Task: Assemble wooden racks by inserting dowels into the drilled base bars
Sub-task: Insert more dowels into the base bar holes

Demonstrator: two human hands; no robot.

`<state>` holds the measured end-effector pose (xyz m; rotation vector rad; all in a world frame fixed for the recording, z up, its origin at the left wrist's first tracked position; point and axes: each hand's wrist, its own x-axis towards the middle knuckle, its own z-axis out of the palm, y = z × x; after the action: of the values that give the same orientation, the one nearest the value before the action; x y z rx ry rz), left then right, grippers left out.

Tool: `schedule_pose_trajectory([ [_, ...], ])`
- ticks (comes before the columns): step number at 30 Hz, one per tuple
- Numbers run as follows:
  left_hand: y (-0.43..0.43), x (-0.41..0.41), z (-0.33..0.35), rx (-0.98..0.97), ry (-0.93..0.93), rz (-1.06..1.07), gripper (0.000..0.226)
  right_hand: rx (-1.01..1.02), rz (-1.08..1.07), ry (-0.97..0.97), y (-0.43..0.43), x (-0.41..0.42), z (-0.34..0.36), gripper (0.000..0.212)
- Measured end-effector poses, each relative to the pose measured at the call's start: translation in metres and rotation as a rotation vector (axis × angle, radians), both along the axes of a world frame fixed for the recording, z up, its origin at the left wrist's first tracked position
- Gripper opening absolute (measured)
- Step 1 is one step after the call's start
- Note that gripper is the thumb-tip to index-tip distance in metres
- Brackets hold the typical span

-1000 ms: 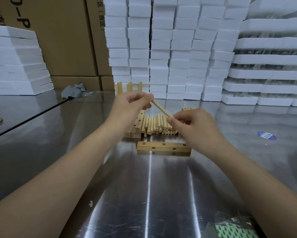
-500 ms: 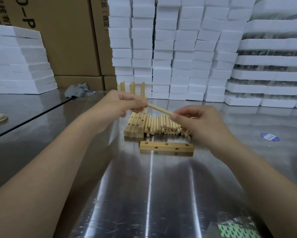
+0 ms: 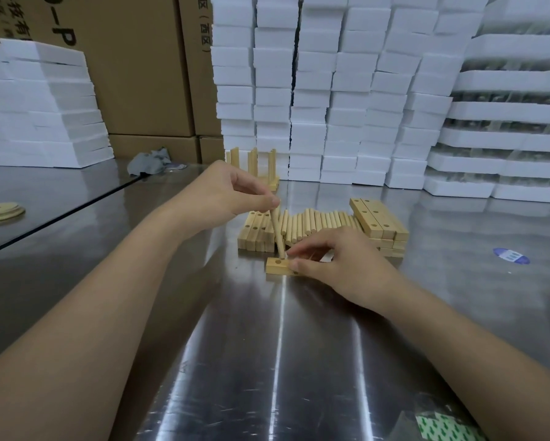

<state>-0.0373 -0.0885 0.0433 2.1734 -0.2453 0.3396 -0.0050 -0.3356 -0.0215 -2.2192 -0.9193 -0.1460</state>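
Observation:
A drilled wooden base bar (image 3: 276, 266) lies flat on the steel table. My right hand (image 3: 334, 259) grips it from the right and covers most of its length. My left hand (image 3: 238, 194) pinches the top of a wooden dowel (image 3: 277, 232) that stands nearly upright, its lower end at the hole near the bar's left end. Behind lies a row of loose dowels (image 3: 318, 222), with a stack of drilled bars (image 3: 254, 232) to their left and another stack of bars (image 3: 378, 222) to their right. An assembled rack (image 3: 254, 168) with upright dowels stands farther back.
White foam blocks (image 3: 331, 90) are stacked along the back and at the far left, with cardboard boxes (image 3: 133, 68) between them. A grey rag (image 3: 151, 162) lies at the back left, wooden discs (image 3: 1, 211) at the left edge, a blue sticker (image 3: 510, 256) at the right, a green-patterned bag (image 3: 442, 428) at the bottom right.
The dowel was held slanted in the air between both hands. My left hand has turned it upright over the bar's left hole, and my right hand has let go of it and dropped onto the bar.

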Motion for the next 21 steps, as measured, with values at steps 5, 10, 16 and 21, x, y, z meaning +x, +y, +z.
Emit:
schedule_pose_trajectory([
  [5,0.004,-0.003,0.003,0.038,0.034,-0.007,0.016,-0.056,0.003,-0.021,0.0,0.002,0.0,0.021],
  [10,-0.001,-0.004,0.003,0.011,0.02,-0.054,0.016,-0.055,0.013,-0.016,-0.001,0.003,0.0,0.02],
  [16,-0.01,-0.007,0.006,0.035,0.032,-0.14,0.019,-0.061,0.02,-0.022,-0.001,0.003,0.0,0.019],
  [21,-0.012,-0.009,0.007,0.042,0.077,-0.17,0.02,-0.066,0.016,-0.033,-0.001,0.003,0.001,0.02],
])
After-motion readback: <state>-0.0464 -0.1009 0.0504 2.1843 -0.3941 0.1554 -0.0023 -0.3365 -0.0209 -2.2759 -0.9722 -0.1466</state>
